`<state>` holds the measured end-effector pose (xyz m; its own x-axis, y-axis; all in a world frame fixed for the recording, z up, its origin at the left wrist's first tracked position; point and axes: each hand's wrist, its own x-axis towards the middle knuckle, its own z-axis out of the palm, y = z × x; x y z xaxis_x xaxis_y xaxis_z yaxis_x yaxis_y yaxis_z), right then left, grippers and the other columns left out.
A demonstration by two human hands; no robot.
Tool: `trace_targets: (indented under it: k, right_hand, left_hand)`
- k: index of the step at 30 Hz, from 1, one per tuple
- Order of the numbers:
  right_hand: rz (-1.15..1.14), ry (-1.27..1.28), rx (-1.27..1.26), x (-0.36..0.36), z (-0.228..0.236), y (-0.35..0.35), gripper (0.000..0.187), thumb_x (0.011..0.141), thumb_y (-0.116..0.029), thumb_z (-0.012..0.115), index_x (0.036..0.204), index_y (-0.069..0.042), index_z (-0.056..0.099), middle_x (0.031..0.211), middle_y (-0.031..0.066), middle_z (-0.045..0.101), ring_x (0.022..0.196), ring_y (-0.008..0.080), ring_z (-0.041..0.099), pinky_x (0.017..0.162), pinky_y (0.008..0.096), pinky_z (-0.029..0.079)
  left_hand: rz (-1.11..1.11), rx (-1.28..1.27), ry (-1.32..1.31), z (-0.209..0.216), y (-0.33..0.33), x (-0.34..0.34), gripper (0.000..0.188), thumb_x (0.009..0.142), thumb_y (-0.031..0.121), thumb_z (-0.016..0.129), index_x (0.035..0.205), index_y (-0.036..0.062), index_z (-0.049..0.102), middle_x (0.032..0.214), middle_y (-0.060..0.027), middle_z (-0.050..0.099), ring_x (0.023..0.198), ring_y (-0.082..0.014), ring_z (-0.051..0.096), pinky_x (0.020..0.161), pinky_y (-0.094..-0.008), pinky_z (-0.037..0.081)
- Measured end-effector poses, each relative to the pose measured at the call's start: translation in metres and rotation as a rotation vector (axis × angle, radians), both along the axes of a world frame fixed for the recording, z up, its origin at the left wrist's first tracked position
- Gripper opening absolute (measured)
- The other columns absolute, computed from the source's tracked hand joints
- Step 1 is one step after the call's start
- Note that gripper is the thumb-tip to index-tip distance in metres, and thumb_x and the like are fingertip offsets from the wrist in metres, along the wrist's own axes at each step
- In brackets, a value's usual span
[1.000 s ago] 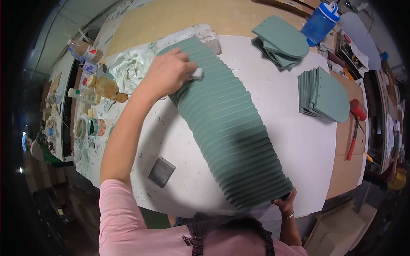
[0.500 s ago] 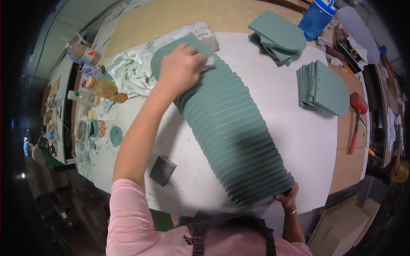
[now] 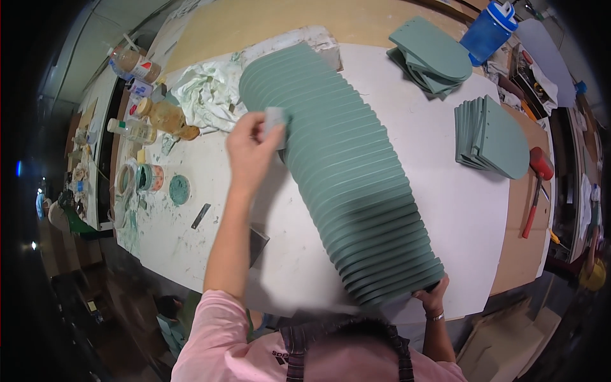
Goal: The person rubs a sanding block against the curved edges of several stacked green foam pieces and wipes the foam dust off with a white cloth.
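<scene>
A long leaning row of green round-ended boards (image 3: 356, 172) lies slantwise across the white tabletop, its edges stepped like ribs. My left hand (image 3: 249, 141) is closed around a small pale grey sanding pad (image 3: 275, 125), which is at the row's left edge near the far end. At the near right end, my right hand (image 3: 434, 294) grips the last boards, its fingers partly hidden behind them. Beneath my left forearm a dark grey block (image 3: 258, 245) shows only in part. A thin dark scraper strip (image 3: 201, 216) lies left of that forearm.
Two smaller stacks of green boards (image 3: 433, 51) (image 3: 493, 137) stand at right, beside a red mallet (image 3: 540, 169) and a blue jug (image 3: 489, 32). At left are a crumpled white cloth (image 3: 207, 95), bottles (image 3: 135, 130) and an open jar of green paste (image 3: 149, 177).
My left hand has come from the top of the row's far end down to its left edge, pad still held. The dark strip now shows. My right hand keeps its grip.
</scene>
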<state>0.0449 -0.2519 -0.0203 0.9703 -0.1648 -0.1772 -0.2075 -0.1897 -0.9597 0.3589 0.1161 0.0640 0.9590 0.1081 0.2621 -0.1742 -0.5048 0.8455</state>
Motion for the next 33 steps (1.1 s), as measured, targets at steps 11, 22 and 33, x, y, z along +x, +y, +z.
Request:
trace_targets:
  k: [11,22,33]
  right_hand:
    - [-0.093,0.077,0.034,0.000,0.012,0.010,0.060,0.060,-0.037,0.089,0.093,0.005,0.063,0.082,0.0053,0.067,0.072,0.0142,0.061,0.069,0.0300,0.051]
    - [-0.130,0.024,-0.002,0.000,0.015,0.012,0.053,0.054,-0.026,0.087,0.090,0.005,0.062,0.079,0.0053,0.064,0.073,0.0145,0.058,0.070,0.0302,0.050]
    - [-0.128,0.045,0.112,0.001,0.008,0.006,0.045,0.053,-0.017,0.080,0.088,0.004,0.062,0.079,0.0053,0.065,0.070,0.0137,0.058,0.068,0.0285,0.049]
  left_hand:
    - [0.137,0.003,-0.010,-0.039,0.009,-0.039,0.020,0.077,0.009,0.076,0.089,0.0006,0.064,0.077,-0.0056,0.055,0.067,-0.0161,0.052,0.062,-0.0292,0.045]
    - [-0.006,0.379,-0.081,-0.027,0.023,-0.045,0.029,0.075,0.004,0.075,0.103,-0.0005,0.068,0.077,-0.0076,0.053,0.068,-0.0179,0.054,0.061,-0.0292,0.045]
    - [-0.001,0.312,-0.164,-0.039,0.027,-0.054,0.028,0.076,0.011,0.074,0.101,0.0028,0.066,0.083,-0.0103,0.057,0.077,-0.0282,0.056,0.067,-0.0361,0.046]
